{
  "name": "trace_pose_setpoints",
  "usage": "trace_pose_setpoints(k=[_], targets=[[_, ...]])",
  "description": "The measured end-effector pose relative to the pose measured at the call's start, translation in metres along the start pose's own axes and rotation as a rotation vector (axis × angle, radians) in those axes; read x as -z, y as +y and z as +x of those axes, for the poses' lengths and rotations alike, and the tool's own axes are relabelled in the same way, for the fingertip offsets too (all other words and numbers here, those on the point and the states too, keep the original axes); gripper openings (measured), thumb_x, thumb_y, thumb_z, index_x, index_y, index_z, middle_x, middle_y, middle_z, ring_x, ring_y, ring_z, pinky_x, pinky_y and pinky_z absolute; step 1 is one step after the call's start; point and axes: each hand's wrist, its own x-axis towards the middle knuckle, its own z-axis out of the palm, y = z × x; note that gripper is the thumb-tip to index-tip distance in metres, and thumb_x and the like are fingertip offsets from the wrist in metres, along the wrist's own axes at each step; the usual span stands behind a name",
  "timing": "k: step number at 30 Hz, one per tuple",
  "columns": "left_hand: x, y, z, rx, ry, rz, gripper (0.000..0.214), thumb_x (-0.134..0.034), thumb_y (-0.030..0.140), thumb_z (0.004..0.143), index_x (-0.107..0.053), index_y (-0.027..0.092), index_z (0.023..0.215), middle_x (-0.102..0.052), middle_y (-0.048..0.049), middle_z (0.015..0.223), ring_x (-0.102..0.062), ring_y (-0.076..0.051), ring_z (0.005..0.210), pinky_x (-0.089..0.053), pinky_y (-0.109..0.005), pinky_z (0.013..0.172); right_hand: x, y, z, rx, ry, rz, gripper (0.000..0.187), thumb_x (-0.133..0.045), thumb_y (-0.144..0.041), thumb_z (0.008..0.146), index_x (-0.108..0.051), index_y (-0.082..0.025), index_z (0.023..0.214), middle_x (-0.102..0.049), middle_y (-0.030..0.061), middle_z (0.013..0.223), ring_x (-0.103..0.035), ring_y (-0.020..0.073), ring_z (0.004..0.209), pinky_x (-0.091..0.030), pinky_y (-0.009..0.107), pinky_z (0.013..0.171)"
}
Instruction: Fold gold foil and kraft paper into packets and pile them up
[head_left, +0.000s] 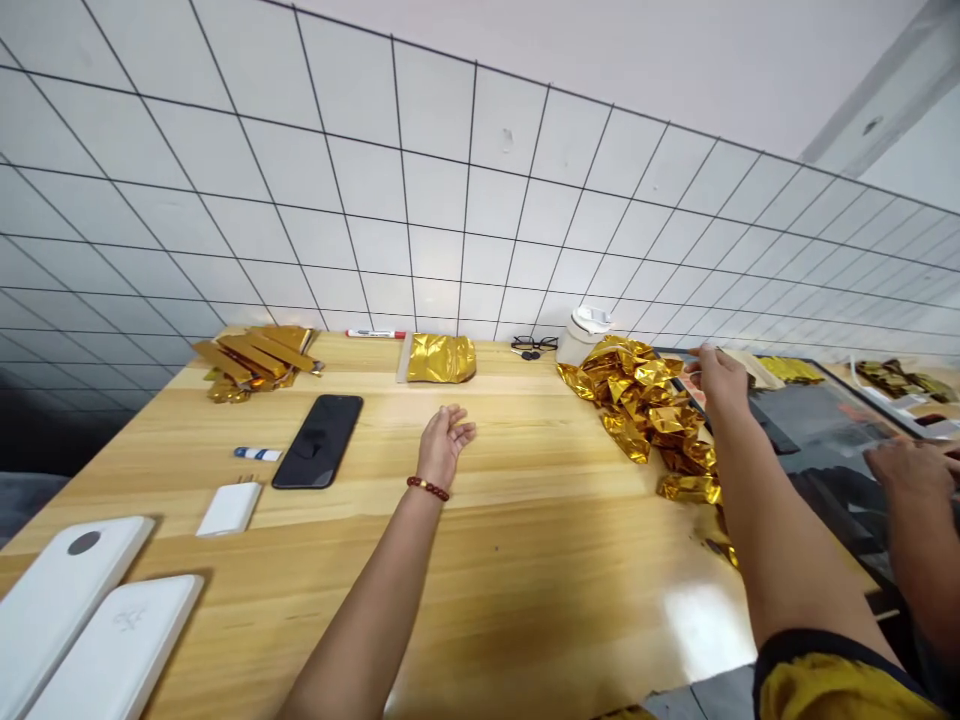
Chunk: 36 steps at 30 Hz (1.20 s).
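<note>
My left hand (442, 447), with a beaded bracelet on its wrist, is just above the wooden table, fingers loosely curled and apart, holding nothing. Beyond it lies a flat gold foil packet (442, 359) with a pale edge. My right hand (718, 380) reaches out at the right edge of a heap of crumpled gold foil packets (637, 390). Its fingers look slightly spread and nothing shows between them; whether they touch the heap I cannot tell.
A phone (319, 441), a charger (229, 508) and white power banks (120, 640) lie left. Folded gold strips (259, 360), a marker (375, 333), glasses (535, 343) and a white lidded container (583, 335) line the wall. Another person's hand (911, 468) is over a dark glassy panel (825, 425).
</note>
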Motion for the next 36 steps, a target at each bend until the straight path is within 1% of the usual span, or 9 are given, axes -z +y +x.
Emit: trace_pose_setpoints(k=[3,7,11,13,17,23,27,30,36], targets=[[0.000,-0.001,0.000,0.008,0.013,-0.012,0.025,-0.050,0.035,0.091,-0.059,0.013,0.097,-0.064,-0.0084,0.094,-0.063,-0.012,0.066,-0.053,-0.029,0.067,-0.038,-0.025,-0.025,0.060,-0.120,0.051,0.036,-0.057,-0.049,0.083,-0.069,-0.015,0.084,-0.055,-0.0015,0.054,-0.041,0.0076,0.042,-0.032,0.022,0.042],[0.001,-0.001,-0.001,-0.011,0.012,-0.052,0.026,-0.057,0.038,0.087,-0.059,0.014,0.097,-0.065,-0.0083,0.096,-0.063,-0.012,0.065,-0.052,-0.030,0.066,-0.120,-0.052,-0.078,0.182,-0.468,-0.010,0.031,-0.060,-0.046,0.079,-0.071,-0.017,0.085,-0.059,-0.0017,0.056,-0.046,0.0104,0.045,-0.035,0.023,0.045],[0.001,0.002,-0.003,-0.066,-0.138,-0.145,0.033,-0.065,0.040,0.080,-0.061,0.015,0.101,-0.065,-0.0099,0.103,-0.063,-0.013,0.068,-0.050,-0.029,0.065,-0.207,-0.062,-0.128,0.527,-0.771,-0.197,0.024,-0.055,-0.037,0.084,-0.072,-0.020,0.085,-0.070,0.0034,0.075,-0.061,0.0169,0.066,-0.046,0.029,0.063],[0.002,0.004,-0.002,-0.062,-0.163,-0.189,0.034,-0.065,0.041,0.080,-0.062,0.015,0.100,-0.066,-0.0097,0.101,-0.062,-0.012,0.067,-0.048,-0.027,0.064,-0.242,-0.064,-0.147,0.658,-0.826,-0.282,0.024,-0.053,-0.032,0.086,-0.072,-0.020,0.091,-0.072,0.0054,0.086,-0.064,0.0189,0.076,-0.048,0.032,0.071],[0.009,0.011,0.004,-0.122,-0.032,-0.343,0.021,-0.062,0.030,0.082,-0.063,0.014,0.096,-0.065,-0.0055,0.088,-0.057,-0.009,0.061,-0.045,-0.023,0.061,-0.290,-0.065,-0.169,0.785,-0.852,-0.308,0.031,-0.056,-0.032,0.086,-0.068,-0.016,0.109,-0.068,0.0115,0.112,-0.060,0.0252,0.104,-0.043,0.038,0.093],[0.022,0.023,0.018,-0.074,0.156,-0.725,0.014,-0.057,0.026,0.085,-0.060,0.015,0.093,-0.064,-0.0052,0.087,-0.054,-0.009,0.060,-0.046,-0.024,0.059,-0.328,-0.051,-0.180,0.844,-0.801,-0.383,0.054,-0.059,-0.040,0.084,-0.053,-0.014,0.131,-0.050,0.0192,0.139,-0.048,0.0335,0.126,-0.035,0.048,0.103],[0.024,0.024,0.019,-0.061,0.142,-0.772,0.017,-0.059,0.028,0.084,-0.060,0.015,0.096,-0.063,-0.0062,0.090,-0.055,-0.010,0.062,-0.046,-0.025,0.058,-0.339,-0.042,-0.178,0.846,-0.797,-0.365,0.036,-0.047,-0.042,0.092,-0.066,-0.019,0.112,-0.063,0.0140,0.126,-0.059,0.0291,0.115,-0.041,0.046,0.098],[0.024,0.024,0.018,-0.042,0.137,-0.789,0.019,-0.059,0.029,0.084,-0.060,0.015,0.097,-0.063,-0.0064,0.092,-0.054,-0.011,0.063,-0.046,-0.025,0.058,-0.344,-0.034,-0.176,0.835,-0.727,-0.328,0.037,-0.036,-0.036,0.096,-0.067,-0.019,0.109,-0.069,0.0113,0.116,-0.063,0.0260,0.107,-0.043,0.042,0.093],[0.022,0.025,0.017,-0.037,0.152,-0.800,0.020,-0.058,0.029,0.083,-0.059,0.015,0.097,-0.062,-0.0064,0.093,-0.054,-0.011,0.063,-0.045,-0.025,0.058,-0.343,-0.021,-0.176,0.861,-0.599,-0.284,0.033,-0.041,-0.034,0.093,-0.070,-0.020,0.094,-0.075,0.0092,0.094,-0.067,0.0237,0.087,-0.039,0.042,0.095]])
